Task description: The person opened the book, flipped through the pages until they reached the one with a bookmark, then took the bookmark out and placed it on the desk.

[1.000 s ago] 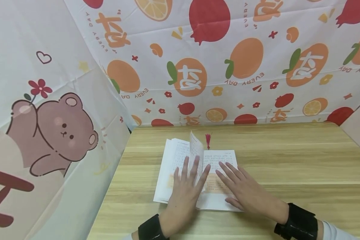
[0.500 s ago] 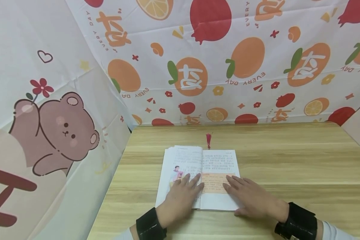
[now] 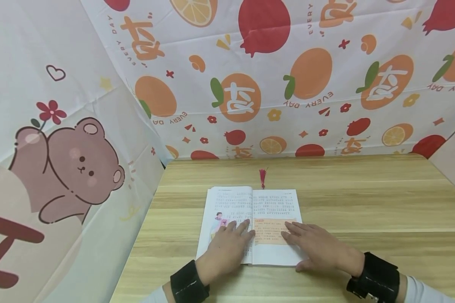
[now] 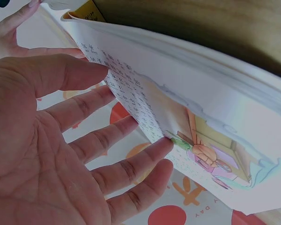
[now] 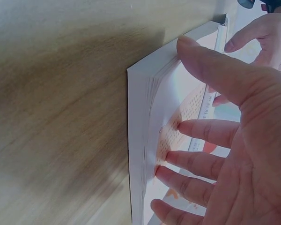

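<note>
An open book (image 3: 274,254) lies flat on the table, printed text on both pages. Its left page has a coloured picture (image 4: 210,154), its right page an orange text box (image 3: 269,231). My left hand (image 3: 227,250) rests on the lower left page, fingers spread and its fingertips near the spine. On the right page's lower outer part lies my right hand (image 3: 318,248), fingers extended; in the right wrist view its thumb is by the book's lower edge. A red tassel (image 3: 263,177) sticks out past the top of the book.
The wooden table (image 3: 371,202) extends to both sides of the book. A fruit-patterned cloth (image 3: 273,75) hangs behind it, and a cloth with a bear print (image 3: 83,164) hangs at the left. Both wrists wear black bands (image 3: 189,282).
A page that stood half raised by the spine now lies flat on the left side. My left hand has moved down onto it. My right hand has slid slightly toward the lower right.
</note>
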### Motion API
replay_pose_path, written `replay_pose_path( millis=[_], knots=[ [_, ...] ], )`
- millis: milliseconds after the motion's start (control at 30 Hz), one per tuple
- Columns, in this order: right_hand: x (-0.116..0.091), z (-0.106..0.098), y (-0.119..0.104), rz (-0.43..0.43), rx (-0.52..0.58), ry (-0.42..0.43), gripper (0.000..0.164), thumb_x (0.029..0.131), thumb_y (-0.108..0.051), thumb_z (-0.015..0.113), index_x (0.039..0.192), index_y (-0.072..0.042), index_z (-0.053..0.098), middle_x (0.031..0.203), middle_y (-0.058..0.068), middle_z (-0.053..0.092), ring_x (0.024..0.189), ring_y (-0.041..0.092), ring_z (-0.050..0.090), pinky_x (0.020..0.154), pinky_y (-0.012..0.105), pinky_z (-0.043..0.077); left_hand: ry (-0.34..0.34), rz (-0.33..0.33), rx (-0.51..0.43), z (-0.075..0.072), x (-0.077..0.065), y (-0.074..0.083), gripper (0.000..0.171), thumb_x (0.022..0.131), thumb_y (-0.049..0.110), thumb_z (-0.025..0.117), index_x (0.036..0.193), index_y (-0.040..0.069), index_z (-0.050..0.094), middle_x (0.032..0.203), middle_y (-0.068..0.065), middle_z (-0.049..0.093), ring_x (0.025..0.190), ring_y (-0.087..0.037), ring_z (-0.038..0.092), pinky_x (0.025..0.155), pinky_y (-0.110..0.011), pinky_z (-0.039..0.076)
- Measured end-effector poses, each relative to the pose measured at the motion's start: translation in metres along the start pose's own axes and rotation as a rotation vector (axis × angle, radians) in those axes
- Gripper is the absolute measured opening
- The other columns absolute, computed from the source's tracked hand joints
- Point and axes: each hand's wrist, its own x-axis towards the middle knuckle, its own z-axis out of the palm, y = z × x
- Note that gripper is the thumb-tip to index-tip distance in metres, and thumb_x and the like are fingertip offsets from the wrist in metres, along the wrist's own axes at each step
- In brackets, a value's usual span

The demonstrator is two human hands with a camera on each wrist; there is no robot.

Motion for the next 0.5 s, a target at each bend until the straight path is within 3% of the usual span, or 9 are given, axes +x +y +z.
replay_pose_path(
  millis=[267, 500],
  knots=[
    [0.0007, -0.0001, 0.0023, -0.014, 0.008, 0.007, 0.082, 0.077, -0.047, 0.08, 0.143, -0.006, 0.055, 0.152, 0.023, 0.044, 0.137, 0.043, 0.045, 0.106, 0.06, 0.042, 0.023, 0.069, 0.006, 0.0043, -0.0011, -0.0025, 0.04, 0.099, 0.013, 0.052, 0.138, 0.011, 0.061, 0.158, -0.005, 0.041, 0.145, -0.028, 0.04, 0.107, -0.051, 0.045],
    [0.0017, -0.0032, 0.0021, -0.016, 0.02, 0.013, 0.078, 0.075, -0.046, 0.082, 0.139, -0.007, 0.059, 0.149, 0.023, 0.048, 0.134, 0.044, 0.049, 0.103, 0.06, 0.044, -0.015, 0.075, -0.06, 0.0069, -0.0008, -0.0029, 0.043, 0.098, 0.009, 0.052, 0.141, 0.011, 0.058, 0.156, -0.005, 0.045, 0.144, -0.029, 0.041, 0.106, -0.052, 0.046]
  ],
)
